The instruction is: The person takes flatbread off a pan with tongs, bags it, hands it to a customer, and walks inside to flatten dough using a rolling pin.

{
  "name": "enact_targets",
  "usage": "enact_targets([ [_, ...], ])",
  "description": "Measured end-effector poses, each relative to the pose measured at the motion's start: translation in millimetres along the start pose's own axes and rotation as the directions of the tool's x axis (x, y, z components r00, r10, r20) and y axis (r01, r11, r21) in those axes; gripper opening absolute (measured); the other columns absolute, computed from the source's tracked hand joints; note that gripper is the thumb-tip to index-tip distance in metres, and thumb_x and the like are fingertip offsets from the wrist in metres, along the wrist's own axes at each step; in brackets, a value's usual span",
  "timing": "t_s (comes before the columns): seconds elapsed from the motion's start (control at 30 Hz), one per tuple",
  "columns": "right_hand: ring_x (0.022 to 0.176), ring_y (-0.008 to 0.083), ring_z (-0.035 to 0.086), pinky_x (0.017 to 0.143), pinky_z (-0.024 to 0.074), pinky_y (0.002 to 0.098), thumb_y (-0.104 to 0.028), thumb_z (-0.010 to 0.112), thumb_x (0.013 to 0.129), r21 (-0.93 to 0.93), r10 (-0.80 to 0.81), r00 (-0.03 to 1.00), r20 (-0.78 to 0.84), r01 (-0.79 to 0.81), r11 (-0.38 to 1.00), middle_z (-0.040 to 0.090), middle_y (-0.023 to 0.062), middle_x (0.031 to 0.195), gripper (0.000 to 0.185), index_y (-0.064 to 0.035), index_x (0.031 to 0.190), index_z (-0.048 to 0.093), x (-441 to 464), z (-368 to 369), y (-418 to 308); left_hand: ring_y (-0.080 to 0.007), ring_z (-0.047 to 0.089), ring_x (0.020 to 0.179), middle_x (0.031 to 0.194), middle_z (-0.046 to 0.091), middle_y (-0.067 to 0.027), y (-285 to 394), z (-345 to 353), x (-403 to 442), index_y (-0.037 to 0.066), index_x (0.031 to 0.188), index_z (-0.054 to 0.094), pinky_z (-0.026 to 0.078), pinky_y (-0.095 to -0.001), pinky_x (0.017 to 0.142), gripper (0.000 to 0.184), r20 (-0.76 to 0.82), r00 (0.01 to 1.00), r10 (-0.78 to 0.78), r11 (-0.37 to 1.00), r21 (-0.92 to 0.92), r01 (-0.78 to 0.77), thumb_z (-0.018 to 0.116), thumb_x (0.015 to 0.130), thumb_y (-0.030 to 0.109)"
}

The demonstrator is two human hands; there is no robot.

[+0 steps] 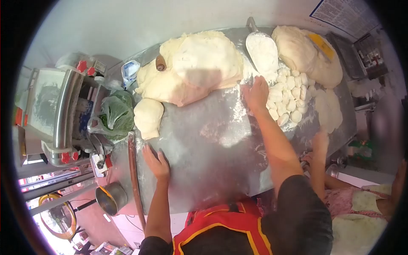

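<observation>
My left hand (156, 163) rests palm down at the left side of the metal table (199, 127), its fingers apart and holding nothing. Just above it lies a small lump of dough (148, 117), not touched by the fingers. A large mass of dough (199, 63) spreads across the back. My right hand (256, 93) is on the floured surface, between that mass and a pile of small dough pieces (289, 97). Its fingers are slightly spread, near the lower end of a scoop of flour (262, 51). Nothing shows in its grasp.
At the right, a co-worker's hand (320, 142) is near a flat dough sheet (328, 110). More dough (297, 49) sits behind, with a yellow scraper (321, 46). A roller machine (59, 110), a bag of greens (114, 112) and a wooden stick (135, 178) are at the left.
</observation>
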State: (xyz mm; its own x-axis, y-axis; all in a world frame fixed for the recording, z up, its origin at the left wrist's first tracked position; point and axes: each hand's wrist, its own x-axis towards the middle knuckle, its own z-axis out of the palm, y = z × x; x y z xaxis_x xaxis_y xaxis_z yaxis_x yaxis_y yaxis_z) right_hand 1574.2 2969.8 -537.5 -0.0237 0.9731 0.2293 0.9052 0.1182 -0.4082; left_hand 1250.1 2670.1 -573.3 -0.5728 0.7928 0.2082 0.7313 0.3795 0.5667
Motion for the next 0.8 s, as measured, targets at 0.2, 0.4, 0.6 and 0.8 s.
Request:
enact_targets([
  [0.2,0.131,0.0377,0.037,0.112,0.0243,0.0515,-0.02,0.059,0.086,-0.306,-0.232,0.972,0.036,0.232,0.923,0.041,0.0253,0.138,0.05,0.0057,0.127,0.046,7.2,-7.2,55.6,-0.042,0.037,0.133,0.14,0.045,-0.0245,6.6,2.8,-1.8,-0.005,0.139,0.041,0.024,-0.0493,0.113,0.05,-0.003,0.999,0.046,0.998,0.039,-0.045,0.052,0.093,0.012],
  [0.4,0.13,0.0422,0.038,0.112,0.0257,0.0478,-0.022,0.052,0.088,-0.215,-0.235,0.972,0.023,0.234,0.948,0.044,0.03,0.134,0.051,0.009,0.129,0.046,97.1,34.1,77.4,-0.0411,0.04,0.131,0.138,0.048,-0.0244,4.6,4.5,-3.4,-0.005,0.136,0.045,0.026,-0.0494,0.112,0.047,0.009,1.0,0.027,0.996,0.085,-0.028,0.052,0.093,0.014],
  [0.6,0.134,0.0403,0.035,0.113,0.0239,0.0488,-0.024,0.049,0.093,-0.241,-0.009,0.801,0.598,0.19,0.952,0.041,0.0312,0.14,0.054,0.0132,0.132,0.043,-5.9,14.6,-37.7,-0.0398,0.04,0.132,0.139,0.047,-0.0237,-30.3,21.4,-13.1,-0.004,0.136,0.045,0.025,-0.0492,0.112,0.047,0.065,0.998,0.007,0.991,0.132,-0.016,0.052,0.094,0.015],
  [0.8,0.136,0.0415,0.032,0.114,0.0233,0.0473,-0.028,0.054,0.093,0.082,-0.134,0.986,0.099,0.126,0.989,0.035,0.0288,0.145,0.062,0.0083,0.139,0.035,-53.6,28.3,-39.8,-0.0398,0.039,0.132,0.138,0.048,-0.0223,-11.7,8.4,-8.7,-0.004,0.137,0.043,0.024,-0.0487,0.113,0.048,0.039,0.998,0.046,0.983,0.177,-0.052,0.051,0.095,0.017],
])
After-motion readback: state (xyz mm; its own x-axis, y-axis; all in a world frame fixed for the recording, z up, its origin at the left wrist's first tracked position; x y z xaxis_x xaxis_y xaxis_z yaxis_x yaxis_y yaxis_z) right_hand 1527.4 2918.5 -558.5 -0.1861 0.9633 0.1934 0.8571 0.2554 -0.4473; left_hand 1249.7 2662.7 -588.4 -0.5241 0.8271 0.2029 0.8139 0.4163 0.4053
